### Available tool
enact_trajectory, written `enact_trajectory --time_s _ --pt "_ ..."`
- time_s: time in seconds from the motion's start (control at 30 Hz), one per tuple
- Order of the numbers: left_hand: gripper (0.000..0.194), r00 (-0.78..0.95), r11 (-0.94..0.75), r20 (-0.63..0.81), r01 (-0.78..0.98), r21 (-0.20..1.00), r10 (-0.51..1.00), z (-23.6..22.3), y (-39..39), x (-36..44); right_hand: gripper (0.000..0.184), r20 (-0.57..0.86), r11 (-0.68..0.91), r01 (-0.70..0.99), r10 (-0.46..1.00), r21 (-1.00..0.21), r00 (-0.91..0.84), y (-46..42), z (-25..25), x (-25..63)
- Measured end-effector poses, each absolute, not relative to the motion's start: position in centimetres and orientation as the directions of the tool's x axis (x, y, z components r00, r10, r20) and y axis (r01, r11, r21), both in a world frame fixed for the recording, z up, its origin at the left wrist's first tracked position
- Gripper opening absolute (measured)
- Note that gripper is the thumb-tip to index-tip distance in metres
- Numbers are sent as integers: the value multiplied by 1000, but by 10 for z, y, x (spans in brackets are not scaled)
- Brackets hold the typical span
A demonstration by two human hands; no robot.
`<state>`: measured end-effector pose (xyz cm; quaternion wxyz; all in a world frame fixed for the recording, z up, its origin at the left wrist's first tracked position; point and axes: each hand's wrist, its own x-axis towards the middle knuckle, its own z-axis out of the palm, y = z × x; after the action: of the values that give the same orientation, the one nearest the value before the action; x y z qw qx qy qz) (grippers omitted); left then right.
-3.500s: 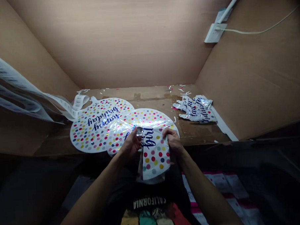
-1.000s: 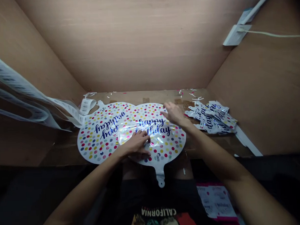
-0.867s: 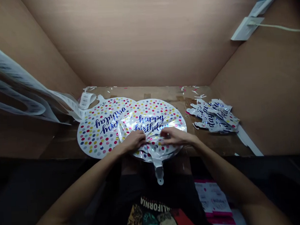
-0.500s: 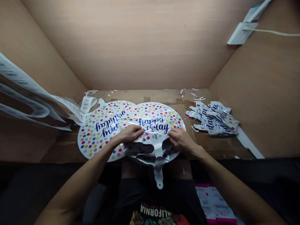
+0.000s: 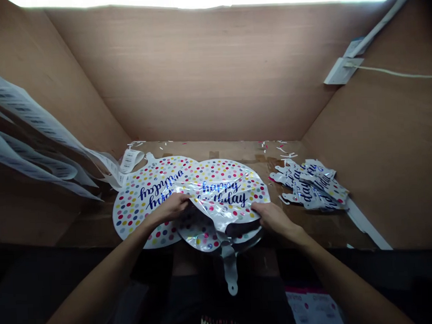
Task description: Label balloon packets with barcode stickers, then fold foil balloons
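Observation:
A flat, uninflated foil balloon (image 5: 225,211), white with coloured dots and "happy birthday" lettering, lies in front of me. My left hand (image 5: 173,207) pinches its left edge, lifting the lower part. On the opposite side, my right hand (image 5: 274,217) grips the right edge between thumb and fingers. Between my hands the lower front is raised and creased, with dotted foil visible underneath. The white tail (image 5: 231,271) hangs over the front edge of the work surface. To the left, partly covered, lies another dotted foil balloon (image 5: 130,216), its lettering upside down.
Several folded balloons (image 5: 310,186) are piled at the right. Long strips of barcode labels (image 5: 53,131) hang along the left wall. Paper scraps lie at the back of the cardboard-covered surface (image 5: 233,147). A white socket box (image 5: 343,70) with a cable is at the right wall.
The lower part of the front balloon has unfolded toward me, with more of its lettering showing. My left hand has shifted left with its edge. The view has tilted up.

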<state>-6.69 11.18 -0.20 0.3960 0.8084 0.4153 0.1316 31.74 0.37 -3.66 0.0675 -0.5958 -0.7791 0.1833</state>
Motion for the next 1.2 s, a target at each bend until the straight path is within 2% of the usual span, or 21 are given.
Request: enact_trajectory --time_s 0.1,0.17,0.27,0.33,0.4,0.5,0.57,0.63,0.7,0.73,0.77,0.8,0.87,0.9,0.97,1.07,1.2 --pt "25 663 -376 -147 577 725 734 -2 113 -69 22 -119 99 798 971 -595 -209 24 -47 349" --pt "23 671 -377 -205 612 695 712 -5 116 -68 28 -140 12 744 980 -668 -141 46 -52 361" --pt "24 487 -284 -256 781 557 835 -8 134 -61 44 -143 -102 775 990 -624 15 86 -57 362" --pt "24 327 -199 -219 867 457 919 -5 151 -51 46 -131 -163 811 985 -562 108 113 -60 355" --pt "24 220 -148 -145 907 394 965 1 161 -37 45 -137 -232 839 973 -492 188 136 -61 346" --pt "29 149 -164 70 932 323 986 3 144 -8 39 -173 -314 861 948 -400 266 158 -61 337" --pt "25 267 -304 160 906 294 950 -4 109 15 37 -197 -350 866 934 -358 297 165 -62 335" --pt "28 585 -589 113 752 297 803 -17 66 33 38 -210 -375 865 924 -333 320 170 -64 336" --pt "47 849 -788 21 481 385 528 -27 33 43 40 -217 -391 861 917 -326 335 176 -66 337" --pt "49 922 -813 -14 347 468 386 -30 24 45 41 -220 -395 858 915 -327 337 179 -67 338" --pt "45 952 -796 -19 266 544 305 -31 22 45 42 -223 -395 857 915 -332 336 182 -67 338" --pt "38 951 -764 0 248 596 309 -30 27 43 42 -226 -393 855 916 -338 331 185 -67 339" --pt "34 850 -705 64 389 593 523 -28 55 35 42 -227 -379 855 922 -353 314 187 -65 342" --pt "38 743 -668 103 520 533 661 -28 74 29 42 -225 -366 857 927 -363 301 186 -63 345" --pt "49 572 -564 94 745 355 815 -33 112 13 47 -220 -336 862 938 -381 268 179 -58 351" --pt "57 469 -461 -9 871 168 883 -51 148 -11 49 -220 -300 876 948 -377 230 160 -53 360" --pt "66 457 -461 67 879 121 887 -75 152 -21 37 -131 -291 912 956 -290 263 142 -57 351"
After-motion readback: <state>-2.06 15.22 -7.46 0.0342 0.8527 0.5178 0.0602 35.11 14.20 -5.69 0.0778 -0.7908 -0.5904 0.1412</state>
